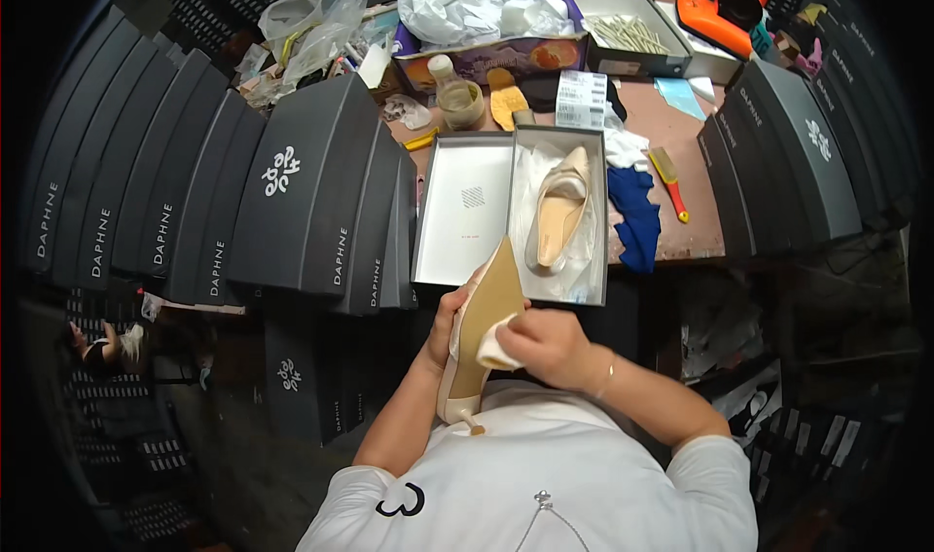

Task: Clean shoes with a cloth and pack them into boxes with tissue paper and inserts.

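A pale beige high-heeled shoe (491, 304) is turned with its tan sole toward me, toe pointing away and heel near my shirt. Wrapped round its left side, my left hand (446, 326) is closed on it. My right hand (550, 346) grips a folded cream cloth (499, 343) and presses it against the sole. Just beyond them an open shoebox (597, 278) holds the matching shoe (562, 210) on white tissue paper. To its left lies the white-lined lid (462, 192).
Dark shoeboxes stand in rows at left (302, 182) and right (788, 143). Behind are a squeeze bottle (446, 73), a purple carton (516, 63) with plastic bags and a tray of thin sticks (632, 35). At right lie a blue cloth (634, 216) and a red-and-yellow brush (669, 184).
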Demonstrator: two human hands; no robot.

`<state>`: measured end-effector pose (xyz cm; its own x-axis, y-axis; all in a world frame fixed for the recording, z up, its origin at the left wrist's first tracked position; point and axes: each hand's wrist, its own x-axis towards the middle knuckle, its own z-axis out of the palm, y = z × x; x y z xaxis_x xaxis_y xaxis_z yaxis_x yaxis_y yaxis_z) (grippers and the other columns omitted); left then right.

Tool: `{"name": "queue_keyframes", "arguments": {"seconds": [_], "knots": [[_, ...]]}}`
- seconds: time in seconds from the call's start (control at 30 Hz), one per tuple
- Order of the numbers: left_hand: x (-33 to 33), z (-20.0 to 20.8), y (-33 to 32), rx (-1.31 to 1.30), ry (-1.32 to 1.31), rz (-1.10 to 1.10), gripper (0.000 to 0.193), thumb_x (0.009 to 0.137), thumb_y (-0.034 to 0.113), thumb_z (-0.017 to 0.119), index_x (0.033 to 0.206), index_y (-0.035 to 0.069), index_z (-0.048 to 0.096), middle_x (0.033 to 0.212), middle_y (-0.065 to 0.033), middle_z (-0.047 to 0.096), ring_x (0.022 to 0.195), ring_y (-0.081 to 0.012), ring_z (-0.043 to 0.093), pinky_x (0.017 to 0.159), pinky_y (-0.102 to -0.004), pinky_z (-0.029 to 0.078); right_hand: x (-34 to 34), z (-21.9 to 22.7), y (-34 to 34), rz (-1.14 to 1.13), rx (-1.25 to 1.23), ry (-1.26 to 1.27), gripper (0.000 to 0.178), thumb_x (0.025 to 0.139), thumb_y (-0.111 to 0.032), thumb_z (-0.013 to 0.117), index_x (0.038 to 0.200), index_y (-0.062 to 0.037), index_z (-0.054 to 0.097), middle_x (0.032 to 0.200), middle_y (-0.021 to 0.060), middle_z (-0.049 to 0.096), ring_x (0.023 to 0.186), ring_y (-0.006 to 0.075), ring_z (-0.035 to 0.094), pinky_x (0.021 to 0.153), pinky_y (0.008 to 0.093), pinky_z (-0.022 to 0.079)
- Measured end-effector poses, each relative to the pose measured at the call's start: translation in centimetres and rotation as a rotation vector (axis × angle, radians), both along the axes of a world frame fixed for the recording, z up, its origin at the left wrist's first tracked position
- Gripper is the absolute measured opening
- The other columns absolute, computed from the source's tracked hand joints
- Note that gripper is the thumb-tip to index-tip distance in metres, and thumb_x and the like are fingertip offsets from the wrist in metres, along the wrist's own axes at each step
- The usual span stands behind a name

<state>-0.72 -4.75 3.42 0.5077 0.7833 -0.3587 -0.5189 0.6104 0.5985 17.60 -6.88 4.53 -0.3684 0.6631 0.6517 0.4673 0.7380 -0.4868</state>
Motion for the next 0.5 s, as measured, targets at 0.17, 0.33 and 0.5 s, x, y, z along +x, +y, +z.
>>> {"name": "queue_keyframes", "arguments": {"seconds": [0.17,0.33,0.5], "knots": [[-0.7,-1.3,-1.5,0.042,0.015,0.033,0.077,0.084,0.061,0.046,0.131,0.0,0.046,0.117,-0.0215,0.059,0.091,-0.0296,0.066,0.074,-0.0378,0.058,-1.3,0.9,1.2,-0.152,-0.198,0.005,0.017,0.069,-0.002,0.065,0.084,-0.0056,0.057,0.072,0.0124,0.051,0.057,0.0309,0.057,0.049,0.0387,0.047],[-1.4,-2.5,-0.5,0.07,0.031,0.075,0.077,0.085,0.058,0.044,0.138,0.002,0.035,0.114,-0.019,0.057,0.094,-0.026,0.063,0.078,-0.0382,0.056,-3.4,-0.2,2.4,-0.085,-0.156,-0.043,0.017,0.067,-0.006,0.065,0.081,-0.0075,0.055,0.072,0.0106,0.052,0.056,0.0292,0.057,0.048,0.0388,0.046],[-3.1,-4.0,1.0,0.177,-0.046,-0.008,0.077,0.087,0.054,0.041,0.147,0.007,0.029,0.125,-0.0137,0.053,0.106,-0.0237,0.058,0.092,-0.038,0.049,-4.5,1.0,3.3,-0.018,-0.08,-0.085,0.019,0.067,-0.009,0.066,0.083,-0.0081,0.054,0.068,0.0087,0.05,0.055,0.0286,0.057,0.049,0.0392,0.047]]}}
